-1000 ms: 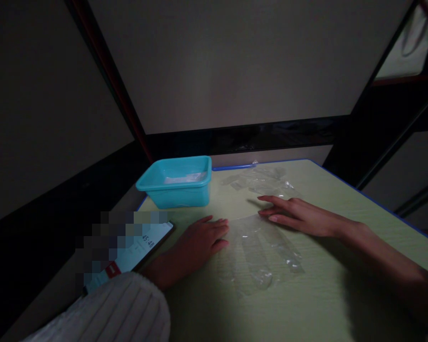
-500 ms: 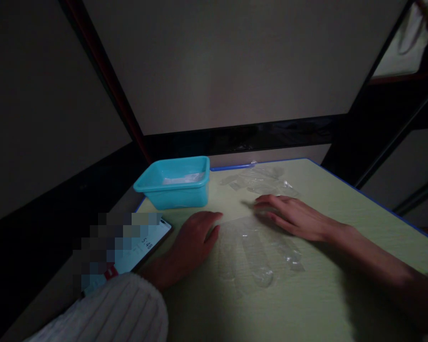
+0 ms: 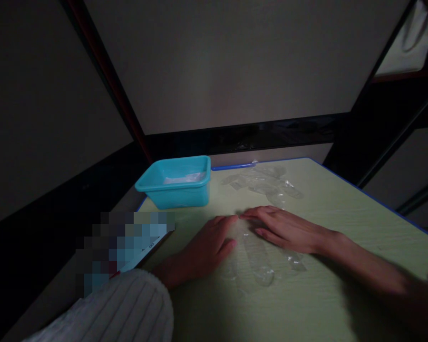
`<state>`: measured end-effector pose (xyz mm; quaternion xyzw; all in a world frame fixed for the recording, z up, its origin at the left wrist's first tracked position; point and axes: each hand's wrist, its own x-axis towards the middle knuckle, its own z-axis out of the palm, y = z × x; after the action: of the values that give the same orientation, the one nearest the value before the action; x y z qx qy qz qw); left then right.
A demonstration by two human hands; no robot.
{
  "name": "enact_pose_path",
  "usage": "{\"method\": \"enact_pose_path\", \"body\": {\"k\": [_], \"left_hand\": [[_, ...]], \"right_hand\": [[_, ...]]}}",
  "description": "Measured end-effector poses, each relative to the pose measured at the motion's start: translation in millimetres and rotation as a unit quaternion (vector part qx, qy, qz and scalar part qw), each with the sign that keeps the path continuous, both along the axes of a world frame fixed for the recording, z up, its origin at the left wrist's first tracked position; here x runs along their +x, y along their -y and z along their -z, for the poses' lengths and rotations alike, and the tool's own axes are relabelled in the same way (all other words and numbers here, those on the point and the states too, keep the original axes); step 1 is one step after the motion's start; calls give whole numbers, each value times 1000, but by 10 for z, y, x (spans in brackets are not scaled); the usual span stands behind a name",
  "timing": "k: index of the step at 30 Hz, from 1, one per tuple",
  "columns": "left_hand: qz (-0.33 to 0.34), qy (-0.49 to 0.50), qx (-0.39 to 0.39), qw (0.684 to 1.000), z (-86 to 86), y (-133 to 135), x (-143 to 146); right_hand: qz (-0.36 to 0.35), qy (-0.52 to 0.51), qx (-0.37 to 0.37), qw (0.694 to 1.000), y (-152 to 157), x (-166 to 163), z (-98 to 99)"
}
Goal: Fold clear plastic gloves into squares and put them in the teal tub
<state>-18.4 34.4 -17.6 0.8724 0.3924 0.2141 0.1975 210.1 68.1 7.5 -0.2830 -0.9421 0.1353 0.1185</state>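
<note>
We have both hands flat on a clear disposable plastic glove (image 3: 262, 259) that lies on the pale green desk (image 3: 342, 209), its finger sleeves pointing back toward us. Our left hand (image 3: 209, 244) rests palm down on the glove's left edge, fingers stretched out and gripping nothing. Our right hand (image 3: 285, 228) lies across the upper part of the film, likewise spread and pressing rather than pinching; the two sets of fingertips nearly meet at the far end.

To flatten it well, we judge the pressure should stay light and even, with the palms sliding outward from the middle so trapped air and creases run to the edges instead of bunching. The film is thin and slippery, so one hand ought to anchor while the other strokes, or the whole glove may skate across the desk.

Beyond our hands lies a loose heap of more clear gloves (image 3: 264, 183), and to the left a teal plastic tub (image 3: 174, 185) with something pale inside. A phone (image 3: 142, 251) sits near our white ribbed sleeve (image 3: 121, 308).
</note>
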Motion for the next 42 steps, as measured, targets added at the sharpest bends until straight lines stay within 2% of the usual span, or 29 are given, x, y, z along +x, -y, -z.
{"method": "enact_pose_path", "body": {"k": [16,28,35,42], "left_hand": [[-5,-36,17,999,-50,-22,37],[-26,-42,21,999,-89,16,-86],[-27,-38,21,999,-98,40,-90],[-26,-54,42,997,-56,38,-77]], "right_hand": [[10,-1,-25,1000,-12,-29,-3],[45,-16,-88,995,-43,129,-118],[75,1,-60,995,-110,283,-158],[87,47,-40,994,-98,286,-183]]}}
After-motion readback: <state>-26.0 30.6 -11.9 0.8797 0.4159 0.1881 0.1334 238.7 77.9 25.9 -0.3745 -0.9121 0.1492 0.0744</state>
